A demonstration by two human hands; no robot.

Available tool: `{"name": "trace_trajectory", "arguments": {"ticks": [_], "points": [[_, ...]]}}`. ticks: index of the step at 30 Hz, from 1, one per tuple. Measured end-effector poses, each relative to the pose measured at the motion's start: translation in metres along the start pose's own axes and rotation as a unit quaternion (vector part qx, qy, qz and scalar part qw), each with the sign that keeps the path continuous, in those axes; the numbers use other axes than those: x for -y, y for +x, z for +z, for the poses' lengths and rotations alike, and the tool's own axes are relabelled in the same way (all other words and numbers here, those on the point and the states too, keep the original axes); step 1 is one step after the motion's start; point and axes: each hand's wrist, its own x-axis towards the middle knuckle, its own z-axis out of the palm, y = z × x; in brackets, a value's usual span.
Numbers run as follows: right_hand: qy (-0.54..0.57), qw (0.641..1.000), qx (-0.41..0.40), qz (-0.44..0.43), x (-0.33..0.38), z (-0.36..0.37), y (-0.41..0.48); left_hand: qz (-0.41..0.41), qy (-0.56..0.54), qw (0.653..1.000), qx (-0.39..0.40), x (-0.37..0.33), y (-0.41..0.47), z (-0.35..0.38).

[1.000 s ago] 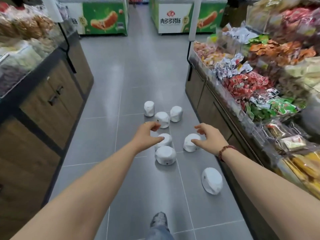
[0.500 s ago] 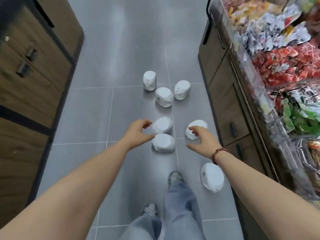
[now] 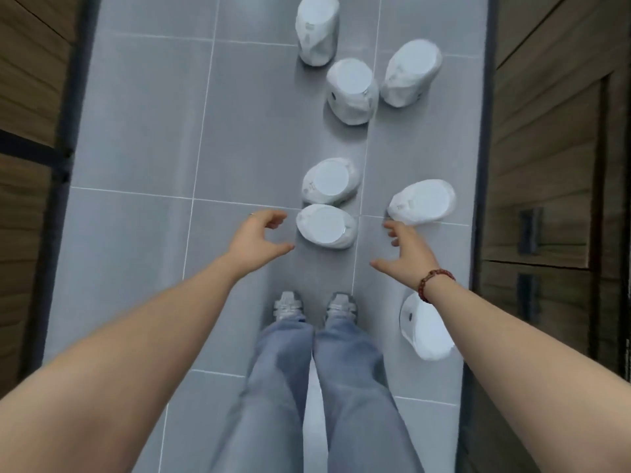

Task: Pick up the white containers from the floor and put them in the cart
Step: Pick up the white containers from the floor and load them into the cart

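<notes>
Seven white, rounded plastic containers lie scattered on the grey tiled floor (image 3: 136,131) of a narrow aisle between dark wood-panelled cabinets (image 3: 553,131). Three sit in a far cluster: one at the top (image 3: 317,29), one below it (image 3: 351,90) and one to its right (image 3: 411,73), the last two touching or nearly so. Nearer, two lie pressed together, one (image 3: 330,180) just beyond the other (image 3: 326,226). A sixth (image 3: 423,201) lies to the right of that pair, and the seventh (image 3: 423,327) rests by the right cabinet, partly hidden behind the person's right forearm.

The left hand (image 3: 256,238) hovers just beside the nearest of the pair, fingers curled apart and grasping nothing. The right hand (image 3: 406,249) (a red beaded bracelet (image 3: 433,283) circles its wrist) is spread wide with its fingertips (image 3: 389,227) right at the edge of the sixth container; I cannot tell if they touch it. It holds nothing.

Below, pale blue jeans (image 3: 283,387) and grey trainers (image 3: 288,305) stand side by side on the tiles.
</notes>
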Motion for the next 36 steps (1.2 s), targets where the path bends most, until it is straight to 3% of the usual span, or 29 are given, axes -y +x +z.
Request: {"name": "trace_trajectory", "arguments": {"ticks": [9,20,28,36], "points": [[-0.034,0.999,0.021,-0.009,-0.069,0.090,0.124,-0.002,0.022,1.000,0.023,0.088,0.117,0.084],[-0.126,0.990,-0.001,-0.061,-0.127,0.180,0.226,0.123,0.170,0.971,0.112,0.173,0.239,0.156],[-0.043,0.992,-0.020,-0.114,-0.157,0.208,0.256,0.203,0.003,0.974,0.103,0.180,0.260,0.182],[-0.049,0.987,-0.024,-0.152,-0.144,0.185,0.248,0.192,0.010,0.977,0.095,0.174,0.249,0.174]]}}
